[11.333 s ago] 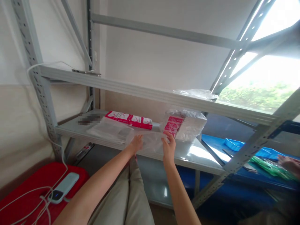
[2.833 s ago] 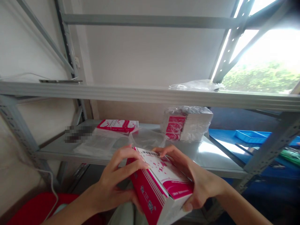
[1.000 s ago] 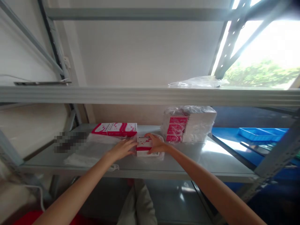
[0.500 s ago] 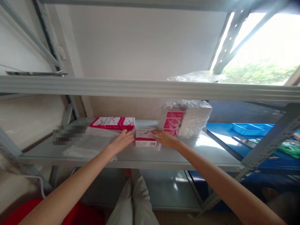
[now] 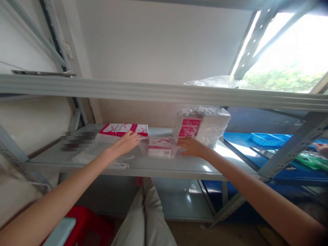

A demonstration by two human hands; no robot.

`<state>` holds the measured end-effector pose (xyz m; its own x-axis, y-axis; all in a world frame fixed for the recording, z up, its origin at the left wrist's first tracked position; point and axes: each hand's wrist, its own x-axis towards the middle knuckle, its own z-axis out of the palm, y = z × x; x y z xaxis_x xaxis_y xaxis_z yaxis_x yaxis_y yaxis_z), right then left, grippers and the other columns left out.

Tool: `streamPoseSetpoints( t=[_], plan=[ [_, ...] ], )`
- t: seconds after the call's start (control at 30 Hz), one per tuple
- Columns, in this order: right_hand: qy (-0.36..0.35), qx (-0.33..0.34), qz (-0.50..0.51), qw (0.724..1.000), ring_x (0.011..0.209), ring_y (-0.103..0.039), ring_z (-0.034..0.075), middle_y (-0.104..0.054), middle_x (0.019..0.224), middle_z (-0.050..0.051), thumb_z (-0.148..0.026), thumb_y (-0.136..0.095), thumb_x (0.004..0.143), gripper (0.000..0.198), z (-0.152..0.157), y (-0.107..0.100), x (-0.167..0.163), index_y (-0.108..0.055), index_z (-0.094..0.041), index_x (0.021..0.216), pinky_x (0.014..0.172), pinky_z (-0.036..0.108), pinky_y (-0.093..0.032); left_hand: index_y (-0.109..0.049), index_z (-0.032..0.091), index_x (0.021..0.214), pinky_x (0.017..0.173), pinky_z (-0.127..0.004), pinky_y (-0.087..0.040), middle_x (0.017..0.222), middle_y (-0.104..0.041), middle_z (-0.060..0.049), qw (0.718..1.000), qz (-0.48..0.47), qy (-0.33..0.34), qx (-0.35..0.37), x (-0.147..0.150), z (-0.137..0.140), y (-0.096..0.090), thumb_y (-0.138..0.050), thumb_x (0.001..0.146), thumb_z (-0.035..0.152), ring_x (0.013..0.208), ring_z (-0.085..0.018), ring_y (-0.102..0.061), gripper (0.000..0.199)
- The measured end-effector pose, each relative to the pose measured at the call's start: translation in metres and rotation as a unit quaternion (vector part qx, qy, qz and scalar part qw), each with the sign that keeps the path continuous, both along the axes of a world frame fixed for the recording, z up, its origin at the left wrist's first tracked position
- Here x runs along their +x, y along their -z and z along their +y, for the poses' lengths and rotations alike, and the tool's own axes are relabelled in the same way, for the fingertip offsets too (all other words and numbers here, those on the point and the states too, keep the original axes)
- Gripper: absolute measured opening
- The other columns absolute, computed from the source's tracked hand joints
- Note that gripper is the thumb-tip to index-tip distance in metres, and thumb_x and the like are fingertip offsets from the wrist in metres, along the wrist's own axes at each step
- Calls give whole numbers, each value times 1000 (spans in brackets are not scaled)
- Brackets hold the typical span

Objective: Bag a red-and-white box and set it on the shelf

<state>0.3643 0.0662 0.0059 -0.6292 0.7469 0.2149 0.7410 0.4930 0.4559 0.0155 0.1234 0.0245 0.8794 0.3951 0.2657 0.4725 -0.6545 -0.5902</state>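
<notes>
On the grey metal shelf (image 5: 179,167), taking the small pink-and-white box (image 5: 159,147) as my landmark and going left to right: well to its left lies a flat heap of clear bags (image 5: 101,153), and behind that, left and back of the box, a long pink carton (image 5: 123,129) on its side. My left hand (image 5: 124,143) is just left of the box, fingers stretched and spread, pinching or pressing the edge of the clear plastic bag (image 5: 145,146) that wraps the box; I cannot tell for sure whether my fingertips have closed on the film. The box sits in the middle of the shelf, inside that bag, between my two hands. My right hand (image 5: 191,147) lies just right of it, palm down, fingers loosely open on the bag's other edge, not clamped on the box itself. Right of that and a little behind stands the wrapped stack of boxes (image 5: 202,124), close to my knuckles.

My worry is the thin film: pulling at it from both sides unevenly could drag the box with it or slide it toward the shelf's front lip. My right hand could also nudge the wrapped stack. With neither hand on the cardboard, the box lies between my grips, not in them.
</notes>
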Motion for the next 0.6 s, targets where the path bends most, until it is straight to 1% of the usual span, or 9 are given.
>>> streamPoseSetpoints(
  t=[0.1, 0.17, 0.23, 0.3, 0.37, 0.4, 0.47, 0.53, 0.6],
  plan=[
    [23, 5, 44, 999, 85, -64, 21, -65, 109, 11, -5, -56, 80, 28, -3, -26, 4, -71, -19, 99, 73, 29, -47, -67, 14, 88, 82, -34, -35, 93, -63, -10, 999, 20, -12, 45, -3, -3, -23, -49, 89, 9, 96, -23, -53, 19],
    [38, 12, 108, 993, 81, -64, 18, -64, 111, 8, -2, -51, 79, 32, -1, -40, 0, -72, -20, 95, 68, 25, -47, -67, 15, 86, 78, -33, -35, 92, -62, -9, 997, 19, -20, 73, -1, -2, -36, -45, 88, 3, 94, -22, -52, 25],
    [39, 42, 215, 975, 84, -63, 17, -63, 111, 7, -3, -47, 79, 32, 5, -47, -7, -73, -21, 88, 70, 25, -47, -67, 15, 84, 78, -32, -36, 91, -62, -8, 996, 9, -18, 81, 2, 1, -46, -44, 87, 0, 94, -22, -52, 28],
    [36, 95, 356, 929, 94, -62, 19, -63, 110, 7, -9, -48, 81, 29, 16, -48, -17, -73, -22, 87, 77, 27, -48, -67, 15, 79, 83, -33, -36, 94, -62, -9, 998, -5, -2, 70, 4, 4, -54, -46, 86, 0, 97, -22, -52, 26],
    [47, 118, 493, 861, 101, -60, 21, -64, 106, 8, -20, -54, 80, 21, 29, -44, -24, -72, -23, 91, 82, 30, -48, -67, 15, 74, 92, -36, -35, 102, -62, -9, 998, -29, 9, 51, 5, 7, -60, -49, 83, -1, 105, -23, -52, 26],
    [64, 97, 553, 825, 99, -60, 22, -66, 101, 8, -26, -57, 78, 19, 35, -41, -26, -71, -23, 91, 81, 32, -49, -67, 15, 74, 96, -38, -33, 108, -62, -10, 998, -48, 14, 38, 5, 10, -63, -50, 82, -1, 109, -23, -51, 25],
    [100, -4, 651, 753, 87, -63, 24, -68, 87, 8, -34, -56, 76, 21, 45, -34, -27, -69, -21, 84, 74, 34, -50, -69, 16, 79, 102, -40, -30, 117, -60, -9, 994, -104, 28, -9, 4, 16, -67, -51, 82, 1, 115, -24, -50, 23],
    [114, -103, 708, 689, 75, -63, 24, -66, 74, 8, -39, -48, 77, 25, 49, -27, -28, -64, -19, 73, 67, 35, -50, -70, 17, 84, 100, -38, -35, 115, -63, -7, 978, -172, 43, -108, 4, 24, -71, -52, 83, 5, 110, -21, -54, 22],
    [80, -135, 717, 679, 70, -62, 22, -61, 62, 7, -43, -39, 80, 31, 49, -22, -30, -54, -21, 65, 64, 33, -51, -71, 17, 85, 89, -30, -43, 99, -69, -5, 940, -237, 51, -241, 8, 29, -75, -52, 82, 7, 95, -17, -61, 22]
  ],
)
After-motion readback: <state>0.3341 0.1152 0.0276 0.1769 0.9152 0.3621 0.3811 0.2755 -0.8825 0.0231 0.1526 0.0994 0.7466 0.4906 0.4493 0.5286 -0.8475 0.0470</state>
